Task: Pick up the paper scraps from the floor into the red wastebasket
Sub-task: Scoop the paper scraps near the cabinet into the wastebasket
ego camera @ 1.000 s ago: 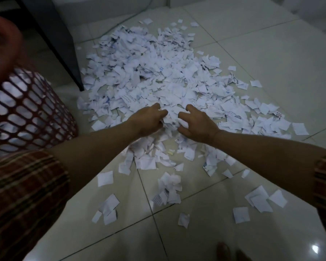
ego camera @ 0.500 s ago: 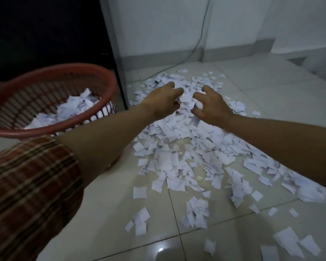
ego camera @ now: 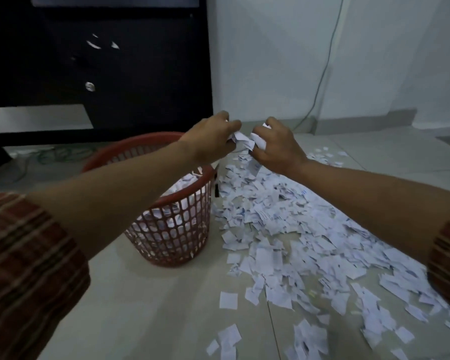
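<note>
1. Tiled floor point(ego camera: 166, 294), white wall behind, dark cabinet point(ego camera: 102, 68) upper left.
2. We judge the task partway: red wastebasket point(ego camera: 172, 216), centre-left, already holds scraps; most paper scraps point(ego camera: 309, 242) lie lower right.
3. Left hand point(ego camera: 211, 139) and right hand point(ego camera: 276, 149), fingers clenched around one white, crumpled bundle point(ego camera: 244, 140), right of the basket rim.

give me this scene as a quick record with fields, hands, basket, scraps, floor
left hand: left hand grips one side of a bunch of scraps, raised off the floor
right hand: right hand grips the other side of the bunch
basket: red wastebasket on the floor, already holding paper, below and left of the hands
floor scraps: large pile of scraps right of the basket
floor: pale tiles
background: dark cabinet, white wall
</note>
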